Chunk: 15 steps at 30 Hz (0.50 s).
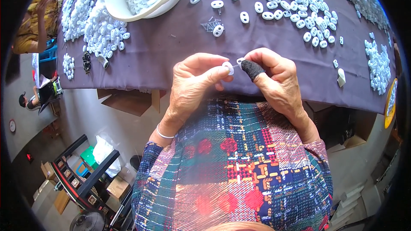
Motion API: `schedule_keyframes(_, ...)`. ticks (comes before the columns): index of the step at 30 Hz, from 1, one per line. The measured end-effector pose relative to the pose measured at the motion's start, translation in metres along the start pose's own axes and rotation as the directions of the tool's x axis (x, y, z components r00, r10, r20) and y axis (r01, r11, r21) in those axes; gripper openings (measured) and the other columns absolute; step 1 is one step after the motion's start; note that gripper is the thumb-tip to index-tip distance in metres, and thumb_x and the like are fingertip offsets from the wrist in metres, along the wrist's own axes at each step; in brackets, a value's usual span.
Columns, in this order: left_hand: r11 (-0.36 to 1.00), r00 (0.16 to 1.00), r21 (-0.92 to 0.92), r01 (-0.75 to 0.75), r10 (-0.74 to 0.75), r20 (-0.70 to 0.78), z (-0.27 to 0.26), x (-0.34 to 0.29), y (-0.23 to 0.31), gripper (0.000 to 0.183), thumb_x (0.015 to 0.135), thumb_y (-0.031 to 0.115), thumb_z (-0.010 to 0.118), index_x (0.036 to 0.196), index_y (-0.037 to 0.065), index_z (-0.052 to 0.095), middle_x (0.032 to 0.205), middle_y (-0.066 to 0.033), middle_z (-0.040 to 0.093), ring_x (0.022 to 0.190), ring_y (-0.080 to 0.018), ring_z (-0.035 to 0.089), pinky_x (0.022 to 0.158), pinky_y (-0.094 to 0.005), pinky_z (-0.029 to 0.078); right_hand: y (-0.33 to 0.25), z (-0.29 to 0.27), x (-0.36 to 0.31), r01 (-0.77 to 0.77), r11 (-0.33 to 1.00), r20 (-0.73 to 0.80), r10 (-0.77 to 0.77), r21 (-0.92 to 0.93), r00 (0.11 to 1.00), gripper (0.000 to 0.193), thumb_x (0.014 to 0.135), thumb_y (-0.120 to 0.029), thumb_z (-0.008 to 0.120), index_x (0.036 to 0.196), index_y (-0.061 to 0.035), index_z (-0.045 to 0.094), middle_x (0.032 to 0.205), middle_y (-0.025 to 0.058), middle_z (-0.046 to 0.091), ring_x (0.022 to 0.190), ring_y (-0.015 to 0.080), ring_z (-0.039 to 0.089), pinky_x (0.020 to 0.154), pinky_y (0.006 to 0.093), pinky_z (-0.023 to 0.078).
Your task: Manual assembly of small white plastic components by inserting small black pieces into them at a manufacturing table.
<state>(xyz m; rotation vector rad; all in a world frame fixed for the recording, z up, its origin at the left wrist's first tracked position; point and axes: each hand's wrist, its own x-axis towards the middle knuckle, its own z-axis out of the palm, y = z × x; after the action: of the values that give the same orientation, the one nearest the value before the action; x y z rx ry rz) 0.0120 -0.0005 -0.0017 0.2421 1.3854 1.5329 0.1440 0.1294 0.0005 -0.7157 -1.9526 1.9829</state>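
Above the table's near edge, my left hand [192, 79] pinches a white oval cord-lock part [230, 68] between thumb and fingers. My right hand [274, 75], with a black cloth cover [251, 69] on its thumb, grips a second small white plastic part [240, 61], mostly hidden by the fingers. A thin metal spring [235, 66] spans the short gap between the two parts. Beyond the hands lies a small heap of springs [210, 25], with a white two-hole cord lock [218, 31] against it.
A white tub [121, 8] of cord-lock parts stands on the purple-grey tablecloth [171, 47]. Loose cord locks [314, 17] spread at the far right; piles of white parts [102, 30] lie at both sides. A white pointed piece [341, 78] rests near the right edge. Another person [36, 21] sits far left.
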Motion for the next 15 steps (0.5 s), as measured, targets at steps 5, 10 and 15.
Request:
schedule_keyframes(5,1.0,1.0,0.009,-0.015,0.015,0.009,0.0001,-0.0007,-0.0006,0.016,0.08,0.002,0.065,0.095,-0.002,0.061,0.083,-0.0103,0.066,0.07,-0.0164,0.065,0.056,-0.0226,0.05,-0.0001,0.0009,-0.0007,-0.012,1.0,0.006,0.012,0.01,1.0,0.008,0.085,-0.001,0.057,0.092,0.0037,0.058,0.081,-0.0015,0.058,0.075,0.0028,0.05,0.066,0.0169,0.04)
schedule_keyframes(10,1.0,1.0,0.018,-0.003,0.002,0.012,-0.0001,-0.002,-0.0005,0.016,0.079,0.006,0.068,0.093,0.002,0.064,0.084,-0.0072,0.066,0.075,-0.0137,0.064,0.06,-0.0208,0.049,0.0004,0.0026,-0.001,-0.017,1.0,0.017,0.017,-0.005,1.0,0.008,0.085,-0.001,0.057,0.091,0.0035,0.059,0.079,-0.0007,0.059,0.074,0.0039,0.051,0.065,0.018,0.041)
schedule_keyframes(15,0.999,1.0,0.033,-0.015,0.014,0.004,0.0007,-0.0029,-0.0004,0.014,0.079,0.006,0.068,0.093,0.001,0.064,0.084,-0.007,0.066,0.074,-0.0132,0.064,0.06,-0.0205,0.049,-0.0009,0.0,0.0007,-0.005,0.997,0.03,0.007,-0.071,1.0,0.008,0.083,0.0,0.057,0.089,0.0032,0.06,0.076,-0.0005,0.059,0.071,0.0043,0.05,0.064,0.0186,0.041)
